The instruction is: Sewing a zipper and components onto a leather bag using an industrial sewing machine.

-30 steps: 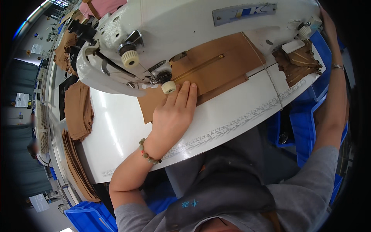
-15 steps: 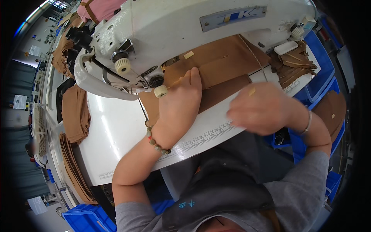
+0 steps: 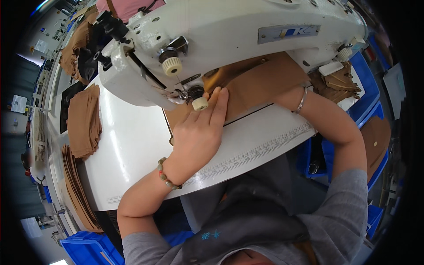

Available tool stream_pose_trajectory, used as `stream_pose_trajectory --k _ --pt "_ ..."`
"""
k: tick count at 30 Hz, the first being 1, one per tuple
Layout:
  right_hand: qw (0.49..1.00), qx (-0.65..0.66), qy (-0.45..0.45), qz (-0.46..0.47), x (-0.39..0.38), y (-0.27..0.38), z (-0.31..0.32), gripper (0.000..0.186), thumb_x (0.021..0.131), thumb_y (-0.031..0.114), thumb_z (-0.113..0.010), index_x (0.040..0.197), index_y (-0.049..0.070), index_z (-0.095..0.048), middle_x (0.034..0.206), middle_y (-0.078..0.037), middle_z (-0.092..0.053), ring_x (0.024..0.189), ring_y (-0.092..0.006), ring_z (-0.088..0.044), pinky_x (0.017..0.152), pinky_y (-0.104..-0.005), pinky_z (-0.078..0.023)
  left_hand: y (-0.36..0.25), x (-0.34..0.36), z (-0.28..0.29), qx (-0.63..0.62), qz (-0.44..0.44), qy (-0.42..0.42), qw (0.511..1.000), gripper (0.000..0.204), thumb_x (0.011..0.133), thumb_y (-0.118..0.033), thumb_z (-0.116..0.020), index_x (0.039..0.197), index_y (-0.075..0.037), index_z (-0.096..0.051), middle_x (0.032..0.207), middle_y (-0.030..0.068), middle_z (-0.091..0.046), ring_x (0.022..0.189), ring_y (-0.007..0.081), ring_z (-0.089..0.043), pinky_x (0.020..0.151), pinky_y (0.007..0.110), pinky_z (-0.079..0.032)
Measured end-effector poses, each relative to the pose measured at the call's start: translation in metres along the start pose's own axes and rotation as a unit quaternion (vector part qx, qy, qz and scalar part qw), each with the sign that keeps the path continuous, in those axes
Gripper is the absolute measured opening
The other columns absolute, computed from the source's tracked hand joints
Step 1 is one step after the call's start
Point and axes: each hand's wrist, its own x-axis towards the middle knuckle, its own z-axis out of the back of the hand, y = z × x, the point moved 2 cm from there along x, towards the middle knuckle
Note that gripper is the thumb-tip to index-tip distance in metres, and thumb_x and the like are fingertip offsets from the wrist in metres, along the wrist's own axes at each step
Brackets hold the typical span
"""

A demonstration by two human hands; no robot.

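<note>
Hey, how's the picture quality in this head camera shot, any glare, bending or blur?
Head view: strong fisheye bend, so the white table's ruler edge curves and the corners go black; soft glare on the white sewing machine body; the left hand and brown fabric piece look sharp; the right hand is hidden behind the machine; far-left background is dim and blurry.

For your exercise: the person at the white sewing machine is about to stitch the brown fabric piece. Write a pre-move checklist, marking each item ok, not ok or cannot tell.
1. Brown flat fabric piece lies flat on the white table: ok.
2. Left hand presses flat on the fabric: ok.
3. Left fingertips clear of the needle: cannot tell; they lie close beside the presser area.
4. Right hand grips the fabric: cannot tell; it is hidden under the white sewing machine.
5. Fabric edge aligned under the foot: cannot tell.
</note>
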Motion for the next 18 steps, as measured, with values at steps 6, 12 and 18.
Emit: stream_pose_trajectory --k 6,12,18 --pt "0.959 -0.190 -0.034 0.207 -0.054 -0.008 -0.010 0.029 0.095 0.031 -0.069 0.114 0.010 -0.073 0.117 -0.007 -0.073 0.107 -0.0259 -0.069 0.086 -0.0427 -0.055 0.016 -0.014 -0.009 -0.027 0.025 -0.019 0.999 0.059 0.076 -0.001 -0.074 0.134 0.000 -0.065 0.110 0.0082 -0.076 0.072 0.0214 -0.069 0.068 0.034 -0.058" --pt "0.932 -0.121 -0.111 0.323 -0.077 0.014 -0.032 0.028 0.096 0.029 -0.068 0.115 0.008 -0.072 0.125 -0.006 -0.070 0.111 -0.0263 -0.068 0.086 -0.0422 -0.055 0.016 -0.017 -0.006 0.028 0.025 0.048 0.998 0.058 0.073 0.001 -0.071 0.131 0.000 -0.066 0.108 0.0091 -0.075 0.073 0.0225 -0.068 0.067 0.034 -0.058" --pt "0.995 -0.061 0.024 0.074 -0.061 -0.031 -0.028 0.025 0.096 0.021 -0.067 0.115 0.007 -0.072 0.109 -0.010 -0.073 0.101 -0.0278 -0.070 0.087 -0.0409 -0.056 0.023 -0.026 0.007 -0.088 0.090 0.057 0.990 0.054 0.074 0.007 -0.066 0.125 -0.008 -0.071 0.105 0.0098 -0.075 0.084 0.0244 -0.072 0.070 0.036 -0.060"
